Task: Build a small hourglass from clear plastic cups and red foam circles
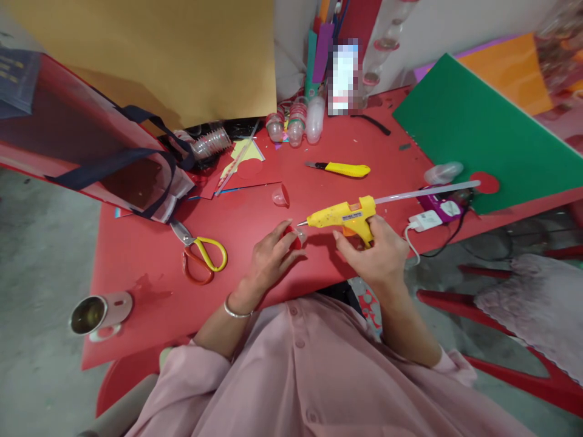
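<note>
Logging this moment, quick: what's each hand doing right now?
Left hand: fingers closed on a small red piece.
Right hand: closed around the yellow glue gun, nozzle at that piece.

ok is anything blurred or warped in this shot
Head view: wide-angle warp bows the red table; a pixelated patch hides something at the back; the glue gun in the right hand and the red piece in the left hand are sharp; light is soft, shadows faint.
</note>
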`<state>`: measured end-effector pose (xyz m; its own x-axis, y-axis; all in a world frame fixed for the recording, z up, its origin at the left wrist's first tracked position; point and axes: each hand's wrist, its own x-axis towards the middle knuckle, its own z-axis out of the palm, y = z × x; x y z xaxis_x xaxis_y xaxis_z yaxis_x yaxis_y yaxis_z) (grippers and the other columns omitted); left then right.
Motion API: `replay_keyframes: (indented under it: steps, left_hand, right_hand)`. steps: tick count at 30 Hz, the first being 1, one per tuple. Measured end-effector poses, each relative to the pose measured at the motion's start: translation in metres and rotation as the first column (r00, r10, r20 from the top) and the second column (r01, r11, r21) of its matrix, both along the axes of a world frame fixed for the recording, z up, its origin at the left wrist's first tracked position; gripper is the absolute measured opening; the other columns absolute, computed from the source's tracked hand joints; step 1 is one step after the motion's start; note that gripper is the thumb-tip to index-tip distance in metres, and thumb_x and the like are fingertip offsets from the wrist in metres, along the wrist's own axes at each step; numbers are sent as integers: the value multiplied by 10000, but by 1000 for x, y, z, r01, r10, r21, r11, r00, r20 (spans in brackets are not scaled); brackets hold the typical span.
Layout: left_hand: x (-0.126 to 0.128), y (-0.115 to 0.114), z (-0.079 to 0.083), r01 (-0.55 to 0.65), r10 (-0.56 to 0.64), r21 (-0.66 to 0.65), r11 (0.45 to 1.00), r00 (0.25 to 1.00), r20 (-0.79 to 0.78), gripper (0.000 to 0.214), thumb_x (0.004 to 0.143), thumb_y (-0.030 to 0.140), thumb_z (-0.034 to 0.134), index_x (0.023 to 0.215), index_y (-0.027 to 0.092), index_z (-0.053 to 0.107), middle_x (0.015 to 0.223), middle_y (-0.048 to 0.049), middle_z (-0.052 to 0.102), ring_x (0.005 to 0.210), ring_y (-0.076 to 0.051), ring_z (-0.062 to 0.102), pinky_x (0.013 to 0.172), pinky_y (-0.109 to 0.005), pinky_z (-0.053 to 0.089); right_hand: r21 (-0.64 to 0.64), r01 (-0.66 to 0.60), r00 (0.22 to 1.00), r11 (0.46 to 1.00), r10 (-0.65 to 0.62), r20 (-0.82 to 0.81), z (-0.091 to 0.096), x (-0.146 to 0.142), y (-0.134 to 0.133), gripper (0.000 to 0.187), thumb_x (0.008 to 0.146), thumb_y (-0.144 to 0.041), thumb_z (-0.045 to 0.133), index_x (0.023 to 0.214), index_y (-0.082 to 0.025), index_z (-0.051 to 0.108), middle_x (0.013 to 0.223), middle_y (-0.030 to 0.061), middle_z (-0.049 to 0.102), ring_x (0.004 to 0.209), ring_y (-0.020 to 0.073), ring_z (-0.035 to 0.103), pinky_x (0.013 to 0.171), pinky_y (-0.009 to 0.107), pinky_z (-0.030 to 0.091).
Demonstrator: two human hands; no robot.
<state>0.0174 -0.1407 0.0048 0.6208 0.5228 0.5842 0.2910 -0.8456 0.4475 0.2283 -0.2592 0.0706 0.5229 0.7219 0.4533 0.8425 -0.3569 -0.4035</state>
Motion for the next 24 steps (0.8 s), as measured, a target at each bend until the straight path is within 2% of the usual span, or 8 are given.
replay_keyframes:
  steps: [6, 11, 24]
  left_hand:
    - [1, 0, 4, -14, 14, -1, 1000, 1000, -24, 401, 960, 493, 712, 1238, 214, 639, 1395, -199, 691, 1166, -297, 765, 899, -383, 653]
    - [1, 0, 3, 0, 1, 8, 1000, 1000, -18, 394, 960, 490, 712, 1231, 212, 646, 1386, -195, 693, 1179, -291, 759, 910, -380, 651]
    - [1, 1, 1, 12, -12, 1, 1000, 1000, -27, 434, 939, 489, 739, 1254, 213, 626, 1373, -193, 699, 1169, -297, 765, 908, -389, 656]
  right_hand:
    - [-24, -58, 994, 998, 60, 94, -1, -1, 1, 342, 870, -521, 699, 1037, -227, 649, 891, 82, 762, 797, 266, 723, 684, 358, 509]
    - [-34, -91, 992, 995, 94, 87, -1, -1, 1, 321, 868, -491, 686, 1048, -227, 658, 894, 84, 758, 824, 273, 722, 686, 361, 506]
    - [-107, -113, 968, 988, 134, 214, 4, 2, -4, 317, 899, -435, 648, 1102, -201, 717, 828, 80, 740, 761, 256, 693, 630, 351, 454]
